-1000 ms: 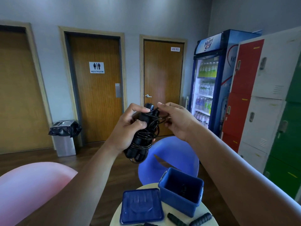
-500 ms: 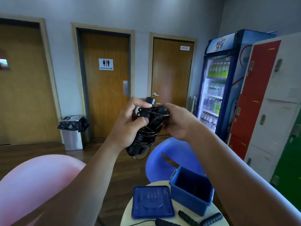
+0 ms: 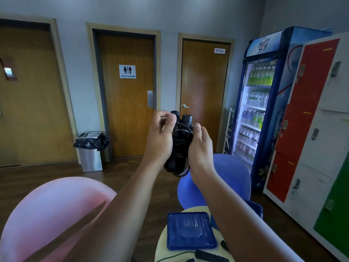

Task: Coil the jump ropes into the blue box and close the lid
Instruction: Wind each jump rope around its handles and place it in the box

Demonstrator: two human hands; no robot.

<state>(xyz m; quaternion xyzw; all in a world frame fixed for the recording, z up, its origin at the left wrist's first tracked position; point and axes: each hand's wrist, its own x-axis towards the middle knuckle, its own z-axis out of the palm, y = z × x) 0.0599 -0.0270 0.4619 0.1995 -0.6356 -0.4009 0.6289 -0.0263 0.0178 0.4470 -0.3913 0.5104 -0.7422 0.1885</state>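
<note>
A black jump rope (image 3: 181,140), its cord wound round the two handles, is held upright at chest height between both hands. My left hand (image 3: 159,142) grips the bundle from the left, fingers curled near the handle tops. My right hand (image 3: 201,148) grips it from the right, thumb up along the handles. Below, the blue lid (image 3: 189,230) lies flat on the round pale table (image 3: 162,248). The blue box (image 3: 255,207) is mostly hidden behind my right forearm. A second jump rope's black handle (image 3: 211,257) and thin cord lie on the table's near edge.
A pink chair (image 3: 52,214) stands at the lower left and a blue chair (image 3: 234,174) beyond the table. A drinks fridge (image 3: 264,103) and coloured lockers (image 3: 311,129) line the right wall. A steel bin (image 3: 90,150) stands by the restroom door.
My right hand has moved from the top of the bundle down to its right side and closed round it. The view has shifted, so my right forearm now covers most of the blue box.
</note>
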